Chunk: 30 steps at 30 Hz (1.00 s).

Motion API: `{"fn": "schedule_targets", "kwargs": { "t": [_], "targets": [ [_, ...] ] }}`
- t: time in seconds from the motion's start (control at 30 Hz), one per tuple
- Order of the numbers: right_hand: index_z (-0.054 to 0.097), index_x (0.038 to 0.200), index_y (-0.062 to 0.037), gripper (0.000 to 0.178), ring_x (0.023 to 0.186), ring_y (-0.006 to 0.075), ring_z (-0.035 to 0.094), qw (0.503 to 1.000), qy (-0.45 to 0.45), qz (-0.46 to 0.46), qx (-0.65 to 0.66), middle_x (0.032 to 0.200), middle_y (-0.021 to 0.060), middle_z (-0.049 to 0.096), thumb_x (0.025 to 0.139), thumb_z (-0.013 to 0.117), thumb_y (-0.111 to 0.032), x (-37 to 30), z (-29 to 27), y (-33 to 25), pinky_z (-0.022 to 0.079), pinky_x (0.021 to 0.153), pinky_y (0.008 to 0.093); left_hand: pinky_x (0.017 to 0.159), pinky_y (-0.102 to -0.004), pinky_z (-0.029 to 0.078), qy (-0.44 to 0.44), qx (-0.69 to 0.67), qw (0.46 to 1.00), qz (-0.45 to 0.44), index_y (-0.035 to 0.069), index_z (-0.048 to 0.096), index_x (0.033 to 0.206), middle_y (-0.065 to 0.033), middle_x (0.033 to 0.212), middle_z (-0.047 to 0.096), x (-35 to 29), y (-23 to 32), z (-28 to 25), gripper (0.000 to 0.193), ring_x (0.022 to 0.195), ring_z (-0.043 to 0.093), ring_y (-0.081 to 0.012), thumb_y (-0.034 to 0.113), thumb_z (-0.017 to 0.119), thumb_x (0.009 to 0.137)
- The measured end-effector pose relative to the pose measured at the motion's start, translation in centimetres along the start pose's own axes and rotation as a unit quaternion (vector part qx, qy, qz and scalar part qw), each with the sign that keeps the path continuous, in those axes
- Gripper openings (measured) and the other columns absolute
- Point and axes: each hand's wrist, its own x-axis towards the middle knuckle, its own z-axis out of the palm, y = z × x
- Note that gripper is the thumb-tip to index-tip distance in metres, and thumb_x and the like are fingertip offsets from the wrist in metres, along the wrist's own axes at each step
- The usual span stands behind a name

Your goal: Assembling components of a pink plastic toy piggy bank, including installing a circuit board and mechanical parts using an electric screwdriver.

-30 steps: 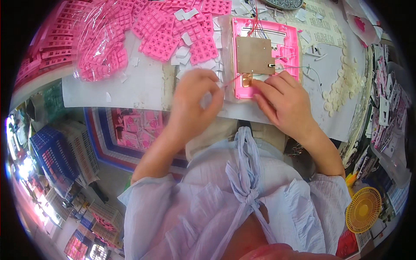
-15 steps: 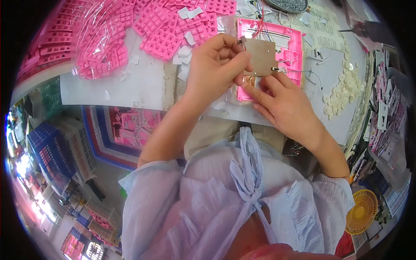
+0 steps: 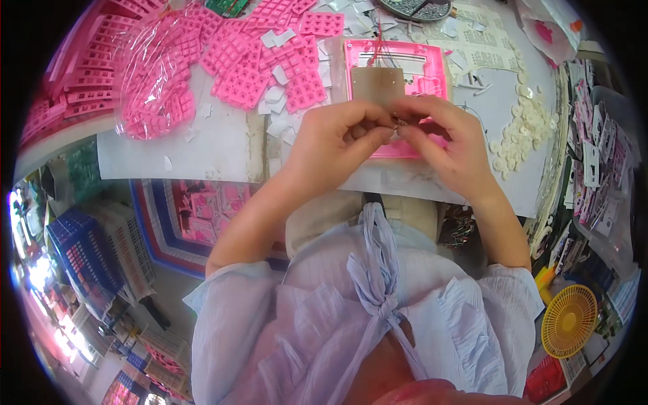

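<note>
While both hands meet over the pink frame (image 3: 432, 145) near the table's far edge, the left hand (image 3: 337, 138) and right hand (image 3: 449, 138) pinch a tiny metal part (image 3: 398, 123); steady fingertips and slow, small movements seem wise.

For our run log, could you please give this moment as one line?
left hand: pinching small part | right hand: fingertips meeting left's | below: brown board on pink frame | table: pink keypad pieces
</note>
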Motion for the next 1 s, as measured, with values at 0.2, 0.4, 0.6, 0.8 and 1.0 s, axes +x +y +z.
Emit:
{"fn": "schedule_targets", "kwargs": {
  "t": [0.2,0.4,0.6,0.8,1.0],
  "targets": [
    [0.069,0.116,0.0012,0.023,0.077,0.0168,0.068,1.0,0.017,0.002,-0.018,0.098,0.0122,0.072,0.095,0.062,-0.002,0.1,-1.0,1.3,0.056,0.071,0.0284,0.067,-0.0349,0.054,0.003,0.258,0.957,0.133,0.007,0.062,0.109,-0.009,0.1,0.061,1.3,0.4,-0.8,0.028,0.082,0.067,-0.0251,0.006,0.072,0.082],
    [0.069,0.114,0.0017,0.02,0.073,0.012,0.063,0.998,-0.036,0.051,0.034,0.091,0.0081,0.071,0.097,0.059,-0.004,-0.4,-1.3,1.7,0.052,0.069,0.0254,0.069,-0.0424,0.054,-0.087,0.374,0.92,0.083,0.008,0.057,0.108,-0.0128,0.106,0.056,1.8,0.3,-0.8,0.03,0.085,0.065,-0.0341,0.014,0.073,0.083],
    [0.071,0.109,0.0011,0.017,0.078,0.0069,0.061,0.977,-0.13,0.162,0.051,0.1,0.0043,0.07,0.097,0.062,-0.006,0.0,-3.1,0.1,0.051,0.069,0.0238,0.069,-0.0438,0.055,-0.109,0.447,0.887,0.043,0.008,0.055,0.108,-0.0125,0.107,0.056,2.4,1.2,-0.2,0.03,0.084,0.066,-0.0345,0.015,0.072,0.085],
    [0.074,0.112,-0.0012,0.021,0.077,0.0071,0.061,0.976,-0.074,0.155,0.132,0.094,0.0029,0.07,0.095,0.066,-0.008,-1.7,-4.1,1.2,0.05,0.065,0.023,0.07,-0.0428,0.054,-0.085,0.399,0.91,0.073,0.007,0.058,0.107,-0.0124,0.108,0.057,2.0,1.3,-0.2,0.029,0.084,0.066,-0.0329,0.014,0.074,0.083],
    [0.077,0.105,-0.0047,0.019,0.08,0.0164,0.067,0.997,-0.014,0.07,-0.001,0.086,0.0042,0.072,0.086,0.073,-0.005,-3.5,-3.5,1.5,0.053,0.068,0.0291,0.072,-0.0416,0.053,-0.08,0.335,0.92,0.187,0.005,0.066,0.103,-0.0125,0.105,0.064,0.8,0.3,1.5,0.024,0.088,0.066,-0.0324,0.012,0.075,0.081]
  ]
}}
